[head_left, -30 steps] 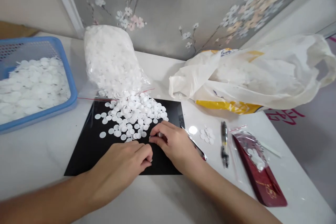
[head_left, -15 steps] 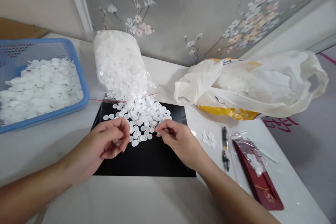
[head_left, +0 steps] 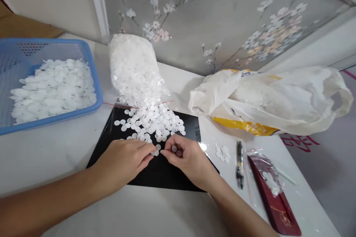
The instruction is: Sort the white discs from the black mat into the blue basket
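Observation:
Small round white discs (head_left: pixel 158 118) lie heaped and scattered over a black sheet (head_left: pixel 180 179) on the table. My left hand (head_left: pixel 125 163), closed in a pinch, is at the near edge of the heap with a few white discs at its fingertips. Just to its right, my right hand (head_left: pixel 189 157) has thumb and forefinger pinched together. Two discs show inside the curl of its fingers. The two sets of fingertips are close together, slightly apart. Behind the heap, a clear plastic bag (head_left: pixel 136 66) full of discs leans with its mouth toward the sheet.
At left stands a blue basket (head_left: pixel 96 98) holding white pieces. A white and yellow plastic bag (head_left: pixel 267 103) lies at back right. Right of the sheet are a small disc cluster (head_left: pixel 223 154), a black pen (head_left: pixel 239 164) and a dark red packet (head_left: pixel 280 211). A flowered panel (head_left: pixel 194 14) rises behind.
My left hand has moved right and turned palm down, bringing its fingertips near my right hand's. My right hand has drawn slightly nearer to me. The whole view has shifted slightly.

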`<state>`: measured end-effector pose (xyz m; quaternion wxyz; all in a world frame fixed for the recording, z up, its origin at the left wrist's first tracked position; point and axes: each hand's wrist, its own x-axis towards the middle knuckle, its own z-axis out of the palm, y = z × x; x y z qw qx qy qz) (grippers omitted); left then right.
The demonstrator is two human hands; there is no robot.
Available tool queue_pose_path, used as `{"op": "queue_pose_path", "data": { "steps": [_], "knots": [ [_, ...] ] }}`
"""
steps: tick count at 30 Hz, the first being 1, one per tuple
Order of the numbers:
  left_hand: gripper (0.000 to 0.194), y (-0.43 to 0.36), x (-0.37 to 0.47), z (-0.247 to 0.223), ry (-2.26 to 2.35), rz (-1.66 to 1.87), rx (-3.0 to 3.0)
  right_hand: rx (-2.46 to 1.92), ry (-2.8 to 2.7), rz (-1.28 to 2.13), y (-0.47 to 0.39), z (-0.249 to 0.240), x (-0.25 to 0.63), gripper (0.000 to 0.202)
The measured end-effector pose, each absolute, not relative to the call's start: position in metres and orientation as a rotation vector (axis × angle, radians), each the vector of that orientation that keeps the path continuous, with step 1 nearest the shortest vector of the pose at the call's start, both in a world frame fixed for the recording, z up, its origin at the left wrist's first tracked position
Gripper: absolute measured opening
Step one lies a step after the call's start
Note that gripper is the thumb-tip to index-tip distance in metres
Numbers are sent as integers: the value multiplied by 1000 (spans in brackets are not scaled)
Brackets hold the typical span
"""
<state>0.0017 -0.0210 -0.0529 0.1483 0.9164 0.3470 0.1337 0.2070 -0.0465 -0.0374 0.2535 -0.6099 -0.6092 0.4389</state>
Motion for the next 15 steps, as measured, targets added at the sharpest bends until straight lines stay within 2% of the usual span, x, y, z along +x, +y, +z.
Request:
{"op": "queue_pose_path", "data": {
  "steps": [6, 15],
  "knots": [
    [18, -19, -6, -50, 996, 359, 2611, -1381, -1243, 1721, -48, -37, 220, 16],
    [17, -20, -3, -54, 998, 345, 2625, -1218, -1002, 1823, -43, -43, 223, 26]
  ]
}}
